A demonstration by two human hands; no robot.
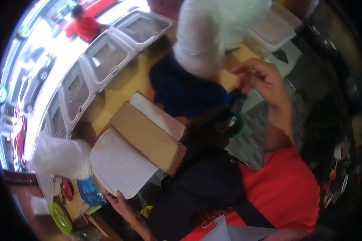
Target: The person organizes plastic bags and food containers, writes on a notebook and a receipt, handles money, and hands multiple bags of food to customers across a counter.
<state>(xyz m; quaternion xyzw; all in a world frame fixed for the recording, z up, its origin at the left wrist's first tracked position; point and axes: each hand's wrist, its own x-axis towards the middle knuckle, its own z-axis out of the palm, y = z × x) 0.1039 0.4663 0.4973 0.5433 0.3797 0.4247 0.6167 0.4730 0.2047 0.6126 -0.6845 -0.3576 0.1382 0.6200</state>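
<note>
At the lower left, my left hand [119, 205] grips the near edge of an open ruled notebook [125, 162], its thumb on top of the page. Over the notebook's other side lies a brown cardboard cover or board [146, 135]. Beyond it is a second pale paper pad [158, 116]. My right hand [261, 79] is raised, fingers bent and apart, with nothing visible between them. Near its fingertips are a dark blue cloth [187, 87] and a large bundle wrapped in whitish plastic [199, 39]; I cannot tell whether it touches either.
A row of clear plastic bins [107, 55] lines the yellow counter [117, 93]. A stuffed plastic bag [61, 156], a blue plastic pack [90, 191] and a lime-green oval object [60, 218] lie left. A person in red [83, 25] is outside near vehicles.
</note>
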